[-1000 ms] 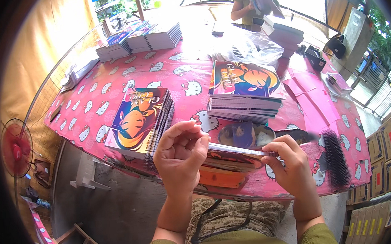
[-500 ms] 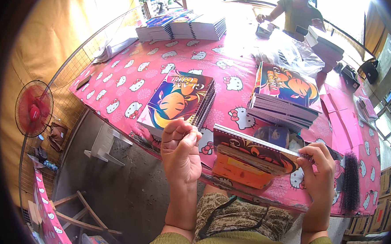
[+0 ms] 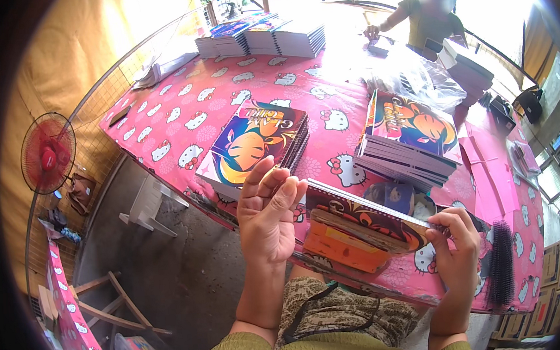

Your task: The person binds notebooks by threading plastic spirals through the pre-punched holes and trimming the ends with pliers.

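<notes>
A notebook with a dark, colourful cover (image 3: pixel 364 213) is held tilted above the table's near edge, its row of punched holes facing up. My right hand (image 3: pixel 454 245) grips its right end between thumb and fingers. Beside its left end is my left hand (image 3: pixel 266 217), palm turned up, fingers curled and thumb pressed in; whatever they pinch is too small to make out. Below the notebook lies an orange block-like thing (image 3: pixel 347 242), partly covered. Just beyond my left hand rests a stack of coil-bound notebooks (image 3: pixel 253 145). Another notebook stack (image 3: pixel 410 130) sits to the right.
Black binding coils (image 3: pixel 502 265) lie at the table's right. Further notebook stacks (image 3: pixel 260 40) stand at the far edge. A co-worker (image 3: pixel 421 28) handles things across the pink-covered table (image 3: pixel 182 129), near clear plastic (image 3: pixel 411 76). A red fan (image 3: pixel 48 155) and white stool (image 3: pixel 149 207) are left.
My left hand has moved slightly right and up, against the notebook's left end. My right hand keeps its grip. Across the table, the co-worker's arm has shifted a little.
</notes>
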The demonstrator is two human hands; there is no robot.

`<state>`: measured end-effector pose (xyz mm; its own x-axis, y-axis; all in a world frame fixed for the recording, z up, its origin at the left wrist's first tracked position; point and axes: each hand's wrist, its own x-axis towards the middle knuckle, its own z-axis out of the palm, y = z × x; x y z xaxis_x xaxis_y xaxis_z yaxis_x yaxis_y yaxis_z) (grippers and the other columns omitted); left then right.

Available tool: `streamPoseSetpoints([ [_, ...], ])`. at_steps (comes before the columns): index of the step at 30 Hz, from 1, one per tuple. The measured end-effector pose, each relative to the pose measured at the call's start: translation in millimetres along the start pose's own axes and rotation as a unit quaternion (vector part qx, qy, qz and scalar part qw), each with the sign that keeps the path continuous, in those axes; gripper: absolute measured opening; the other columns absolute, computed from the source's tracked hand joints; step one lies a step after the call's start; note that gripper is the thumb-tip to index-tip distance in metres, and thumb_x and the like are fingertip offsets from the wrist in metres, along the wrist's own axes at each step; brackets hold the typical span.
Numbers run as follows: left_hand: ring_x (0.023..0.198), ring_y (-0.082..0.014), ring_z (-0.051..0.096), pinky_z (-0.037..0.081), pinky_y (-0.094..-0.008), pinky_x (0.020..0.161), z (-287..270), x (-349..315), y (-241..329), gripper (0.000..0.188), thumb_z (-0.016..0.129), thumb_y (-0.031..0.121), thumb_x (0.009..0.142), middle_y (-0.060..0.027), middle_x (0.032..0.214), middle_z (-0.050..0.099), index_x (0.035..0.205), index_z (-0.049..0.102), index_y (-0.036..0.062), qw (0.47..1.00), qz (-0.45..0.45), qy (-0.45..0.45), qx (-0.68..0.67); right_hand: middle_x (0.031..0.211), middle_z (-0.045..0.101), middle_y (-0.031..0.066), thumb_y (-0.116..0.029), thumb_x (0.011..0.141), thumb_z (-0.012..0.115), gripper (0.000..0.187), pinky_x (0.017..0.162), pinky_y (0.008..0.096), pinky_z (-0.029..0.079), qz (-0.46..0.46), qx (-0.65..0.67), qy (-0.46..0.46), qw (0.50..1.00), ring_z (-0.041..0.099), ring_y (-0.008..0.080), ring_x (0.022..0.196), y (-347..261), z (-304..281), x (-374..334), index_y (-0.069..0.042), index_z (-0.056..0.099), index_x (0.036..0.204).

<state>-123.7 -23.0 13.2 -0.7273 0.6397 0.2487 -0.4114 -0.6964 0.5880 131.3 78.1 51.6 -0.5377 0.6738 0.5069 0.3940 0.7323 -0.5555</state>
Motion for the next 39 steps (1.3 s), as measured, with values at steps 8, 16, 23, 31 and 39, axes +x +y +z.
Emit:
streamPoseSetpoints([
  [8, 0.086, -0.0188, 0.068, 0.058, -0.0357, 0.081, -1, 0, -1, 0.026, 0.059, -0.005, 0.088, -0.0084, 0.093, 0.068, 0.113, 0.063, 0.0021, 1.000, 0.012, -0.005, -0.004, 0.086, 0.058, 0.0102, -0.009, 0.082, 0.071, 0.017, 0.062, 0.0309, 0.048, -0.007, 0.004, 0.000, 1.000, 0.059, 0.0208, 0.070, -1, 0, 1, 0.000, 0.062, 0.093],
  [16, 0.085, -0.0190, 0.067, 0.058, -0.0339, 0.081, 6, -1, -2, 0.028, 0.059, -0.009, 0.085, -0.0096, 0.092, 0.067, 0.112, 0.062, -0.0013, 0.997, 0.049, 0.030, 0.042, 0.085, 0.059, 0.0097, -0.009, 0.081, 0.071, 0.017, 0.062, 0.0312, 0.048, -0.008, -0.001, 0.001, 1.000, 0.058, 0.0205, 0.069, 1, 0, 1, 0.000, 0.063, 0.093],
  [23, 0.083, -0.0180, 0.066, 0.056, -0.0333, 0.082, 7, -1, -5, 0.032, 0.058, -0.012, 0.082, -0.0083, 0.090, 0.066, 0.113, 0.061, -0.0027, 0.994, 0.083, 0.035, 0.063, 0.084, 0.059, 0.0095, -0.009, 0.081, 0.071, 0.017, 0.061, 0.0307, 0.047, -0.001, 0.005, 0.001, 1.000, 0.058, 0.0200, 0.069, 2, 0, 1, 0.000, 0.063, 0.093],
  [31, 0.082, -0.0173, 0.065, 0.056, -0.0343, 0.081, 7, 2, -13, 0.033, 0.058, -0.013, 0.081, -0.0093, 0.089, 0.064, 0.114, 0.059, -0.0070, 0.987, 0.108, 0.032, 0.116, 0.085, 0.059, 0.0095, -0.008, 0.080, 0.072, 0.017, 0.061, 0.0305, 0.047, -0.003, 0.007, 0.006, 1.000, 0.058, 0.0198, 0.069, 1, 0, 1, 0.000, 0.063, 0.093],
  [39, 0.083, -0.0179, 0.067, 0.058, -0.0340, 0.082, 13, 3, -14, 0.033, 0.064, -0.010, 0.084, -0.0117, 0.097, 0.068, 0.115, 0.059, -0.0063, 0.991, 0.107, 0.008, 0.075, 0.084, 0.059, 0.0094, -0.007, 0.080, 0.072, 0.016, 0.061, 0.0305, 0.047, -0.008, 0.005, 0.005, 1.000, 0.058, 0.0201, 0.068, 2, 0, 1, 0.000, 0.063, 0.092],
])
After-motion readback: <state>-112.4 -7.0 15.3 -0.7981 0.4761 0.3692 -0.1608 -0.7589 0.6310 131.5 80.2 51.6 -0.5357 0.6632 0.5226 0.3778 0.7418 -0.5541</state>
